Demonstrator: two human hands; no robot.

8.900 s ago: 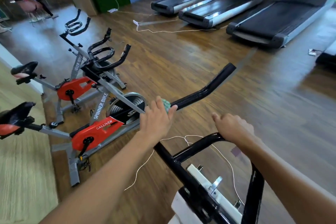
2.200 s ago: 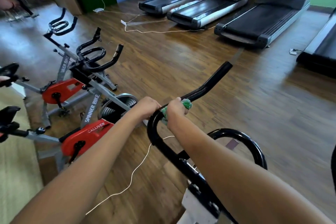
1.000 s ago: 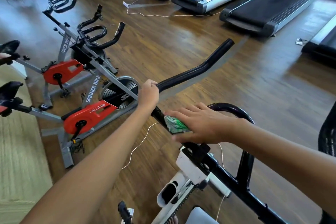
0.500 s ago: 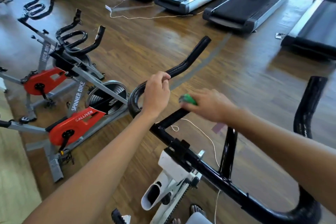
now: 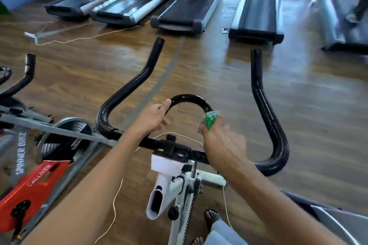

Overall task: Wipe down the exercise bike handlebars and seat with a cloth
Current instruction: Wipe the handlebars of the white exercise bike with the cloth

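Note:
The black handlebars (image 5: 127,89) of a white-framed exercise bike (image 5: 169,191) fill the middle of the view, with two long outer horns and a small centre loop (image 5: 189,98). My left hand (image 5: 151,119) grips the left side of that centre loop. My right hand (image 5: 221,143) holds a green cloth (image 5: 210,119) pressed against the loop's right side. The bike's seat is out of view.
A red and grey spinner bike (image 5: 33,183) stands close on the left, its flywheel (image 5: 65,141) beside my left arm. Several treadmills (image 5: 185,6) line the far wall. A thin white cord (image 5: 115,205) hangs below the bars. My foot (image 5: 212,219) is on the wooden floor.
My left hand has shifted from the left outer bar to the centre loop. My right hand has carried the cloth to the loop's right side. The view has swung right.

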